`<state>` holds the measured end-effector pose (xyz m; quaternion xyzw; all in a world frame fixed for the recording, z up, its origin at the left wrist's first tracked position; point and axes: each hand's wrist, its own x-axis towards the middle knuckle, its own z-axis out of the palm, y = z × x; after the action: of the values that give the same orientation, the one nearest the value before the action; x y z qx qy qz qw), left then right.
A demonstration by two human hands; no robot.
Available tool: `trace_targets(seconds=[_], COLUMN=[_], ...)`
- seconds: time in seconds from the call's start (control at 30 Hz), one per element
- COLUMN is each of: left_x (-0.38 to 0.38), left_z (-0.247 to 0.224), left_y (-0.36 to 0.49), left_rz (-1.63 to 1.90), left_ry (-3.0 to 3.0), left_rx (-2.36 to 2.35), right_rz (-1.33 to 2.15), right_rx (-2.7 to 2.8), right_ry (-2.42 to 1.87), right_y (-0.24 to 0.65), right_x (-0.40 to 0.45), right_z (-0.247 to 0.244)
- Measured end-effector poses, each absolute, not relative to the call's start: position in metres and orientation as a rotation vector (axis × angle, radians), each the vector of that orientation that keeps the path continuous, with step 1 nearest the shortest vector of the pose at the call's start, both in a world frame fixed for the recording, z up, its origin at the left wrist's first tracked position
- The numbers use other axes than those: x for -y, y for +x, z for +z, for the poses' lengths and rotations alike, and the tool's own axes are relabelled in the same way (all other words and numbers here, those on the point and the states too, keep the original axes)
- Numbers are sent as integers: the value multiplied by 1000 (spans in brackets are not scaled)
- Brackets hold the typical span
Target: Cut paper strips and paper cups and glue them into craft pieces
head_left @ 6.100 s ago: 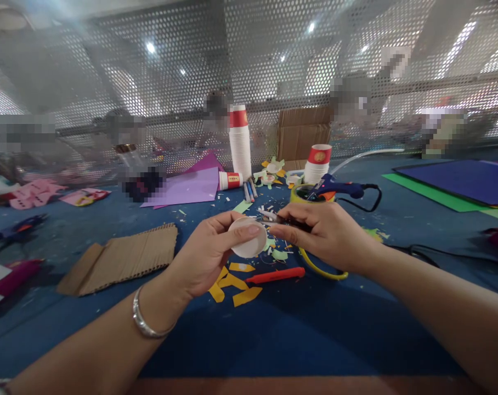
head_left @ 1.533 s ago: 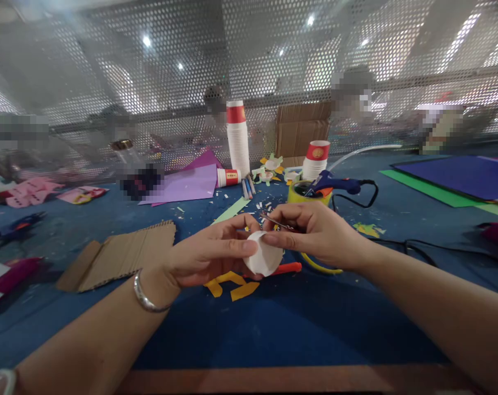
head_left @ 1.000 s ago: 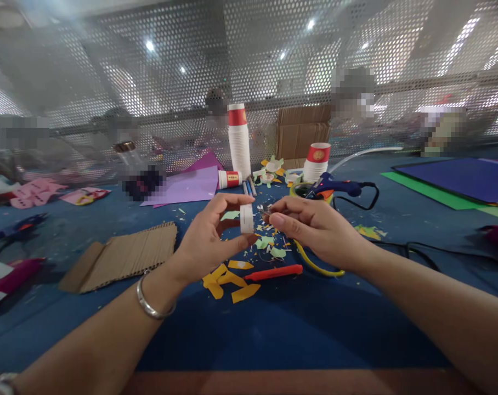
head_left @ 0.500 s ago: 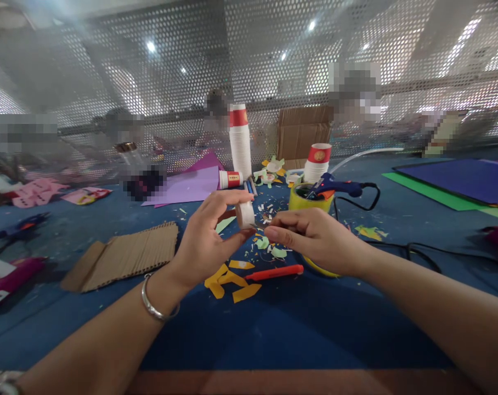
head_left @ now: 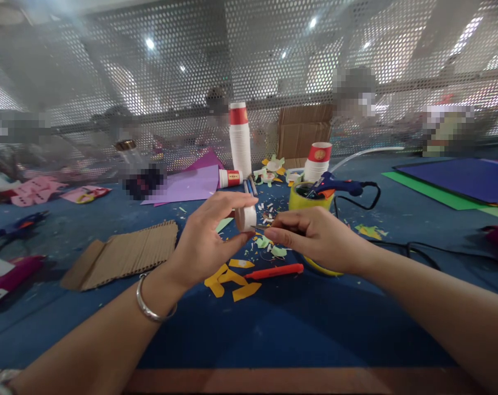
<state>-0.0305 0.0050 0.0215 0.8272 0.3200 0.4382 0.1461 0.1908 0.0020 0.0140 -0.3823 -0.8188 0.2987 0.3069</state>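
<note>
My left hand (head_left: 210,238) grips a short white round piece, like the bottom of a paper cup (head_left: 246,218), between thumb and fingers. In my right hand (head_left: 315,238), pinched between thumb and forefinger, is a thin pointed metal blade (head_left: 259,227). Its tip meets the lower edge of the cup bottom; its handle is hidden in my fingers. Beneath the hands lie orange paper pieces (head_left: 247,292), a red-orange marker (head_left: 277,271) and green and white paper scraps (head_left: 278,252).
Beyond my right hand stands a yellow container (head_left: 310,200) with a blue glue gun (head_left: 341,185) on top. Paper cup stacks (head_left: 241,145) rise at the back. Corrugated cardboard (head_left: 129,255) lies left, coloured sheets (head_left: 450,181) right. A black cord (head_left: 422,258) crosses the right side.
The cup bottom has turned slightly, showing more of its flat face toward the blade. Both hands stay in nearly the same place and keep their hold.
</note>
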Motion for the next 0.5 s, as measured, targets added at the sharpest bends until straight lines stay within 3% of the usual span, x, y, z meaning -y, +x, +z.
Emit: trace_targets(seconds=[0.5], left_x=[-18], left_z=[13], left_y=[-39], left_rz=[1187], left_ry=[2392], left_rx=[-668], right_rz=[874], right_rx=[2200], right_ry=[-1015], right_y=[192], right_x=[-2], right_z=[17])
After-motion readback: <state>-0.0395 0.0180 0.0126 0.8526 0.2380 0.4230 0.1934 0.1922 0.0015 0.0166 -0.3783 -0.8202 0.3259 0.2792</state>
